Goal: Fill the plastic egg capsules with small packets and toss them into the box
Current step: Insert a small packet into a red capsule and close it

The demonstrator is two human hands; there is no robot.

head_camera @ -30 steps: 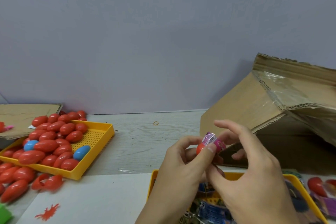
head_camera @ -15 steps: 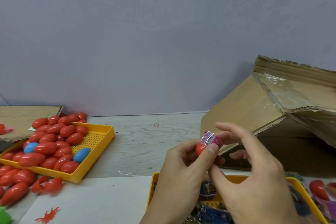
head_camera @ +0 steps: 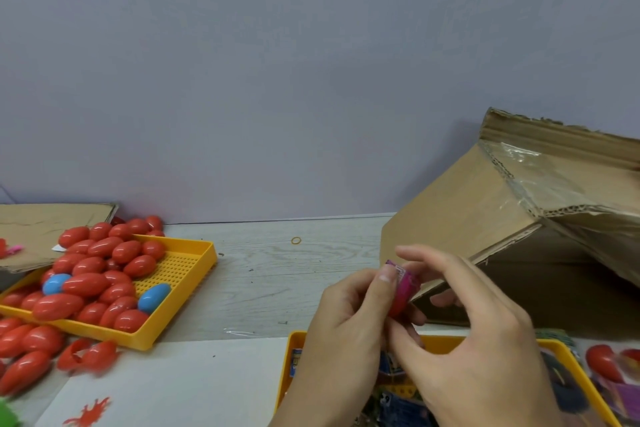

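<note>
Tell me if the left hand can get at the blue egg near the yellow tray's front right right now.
Probably not yet: the left hand grips the pink packet with the right hand. The blue egg lies uncovered in the yellow tray.

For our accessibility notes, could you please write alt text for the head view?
Left hand and right hand press a pink packet into a red capsule, before a tilted cardboard box.

Soft, even light washes the whole scene, fairly bright. Glare glints off the tape on the cardboard box up right of the grip, its interior falling into shadow. Red capsules far left carry small highlights. Edges bow with wide-angle distortion, and the lower corners smear into blur.
</note>
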